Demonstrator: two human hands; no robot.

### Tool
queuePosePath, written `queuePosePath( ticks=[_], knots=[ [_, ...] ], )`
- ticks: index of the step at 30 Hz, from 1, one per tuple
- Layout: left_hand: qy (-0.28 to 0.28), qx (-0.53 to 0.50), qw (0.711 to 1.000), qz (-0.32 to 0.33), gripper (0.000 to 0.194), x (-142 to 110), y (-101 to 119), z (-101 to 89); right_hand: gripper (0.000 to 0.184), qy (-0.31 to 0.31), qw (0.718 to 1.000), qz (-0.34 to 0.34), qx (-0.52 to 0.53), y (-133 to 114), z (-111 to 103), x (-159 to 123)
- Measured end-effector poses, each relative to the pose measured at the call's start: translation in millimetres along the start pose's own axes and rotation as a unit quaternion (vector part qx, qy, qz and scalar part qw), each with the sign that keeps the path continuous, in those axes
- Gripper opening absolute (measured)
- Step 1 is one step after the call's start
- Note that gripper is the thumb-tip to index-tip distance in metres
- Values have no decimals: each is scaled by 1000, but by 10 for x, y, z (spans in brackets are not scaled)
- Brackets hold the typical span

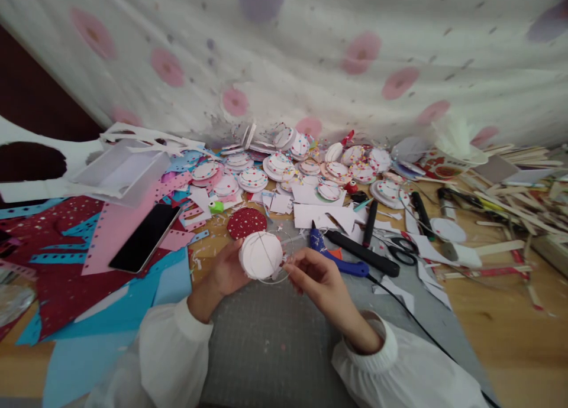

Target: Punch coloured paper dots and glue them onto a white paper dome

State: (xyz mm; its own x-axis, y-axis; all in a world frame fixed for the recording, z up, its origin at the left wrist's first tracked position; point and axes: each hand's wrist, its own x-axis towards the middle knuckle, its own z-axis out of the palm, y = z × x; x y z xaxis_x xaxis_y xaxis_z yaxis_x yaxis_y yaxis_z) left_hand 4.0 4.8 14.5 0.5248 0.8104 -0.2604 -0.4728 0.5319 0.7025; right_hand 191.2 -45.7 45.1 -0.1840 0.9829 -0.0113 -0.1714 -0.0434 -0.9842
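Note:
My left hand (227, 273) is closed on the edge of a white round paper disc (261, 255), held above the grey cutting mat (266, 337). A thin pale cord (290, 242) crosses the disc's face and loops out to its right. At the disc's right edge my right hand (316, 277) pinches the cord between thumb and fingertips. Whether the cord is string or wire, I cannot tell. Just behind the disc lies a dark red round piece (247, 223) with pale specks. A blue glue gun (341, 261) rests to the right, close beyond my right hand.
Several dotted round paper pieces (252, 179) are heaped along the back. A black phone (145, 238) lies on coloured sheets at left, near a white box (122, 171). Scissors (403, 250), a long black tool (364, 253) and wooden sticks (501, 248) lie at right.

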Motion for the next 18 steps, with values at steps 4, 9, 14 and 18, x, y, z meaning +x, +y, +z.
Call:
queuePosePath(
  ticks=[4,9,14,18],
  knots=[
    [-42,-11,999,-11,53,11,-18,-25,25,11,1000,-14,-21,16,-1,-2],
    [-82,-28,996,-33,48,-9,-20,-59,27,20,999,-24,-41,18,0,-8],
    [-86,-31,995,-48,48,-21,-38,-117,26,22,997,-34,-70,32,-6,-14],
    [-76,-31,996,-45,47,-14,-49,-158,19,20,991,-62,-117,42,-24,-23]
  ],
)
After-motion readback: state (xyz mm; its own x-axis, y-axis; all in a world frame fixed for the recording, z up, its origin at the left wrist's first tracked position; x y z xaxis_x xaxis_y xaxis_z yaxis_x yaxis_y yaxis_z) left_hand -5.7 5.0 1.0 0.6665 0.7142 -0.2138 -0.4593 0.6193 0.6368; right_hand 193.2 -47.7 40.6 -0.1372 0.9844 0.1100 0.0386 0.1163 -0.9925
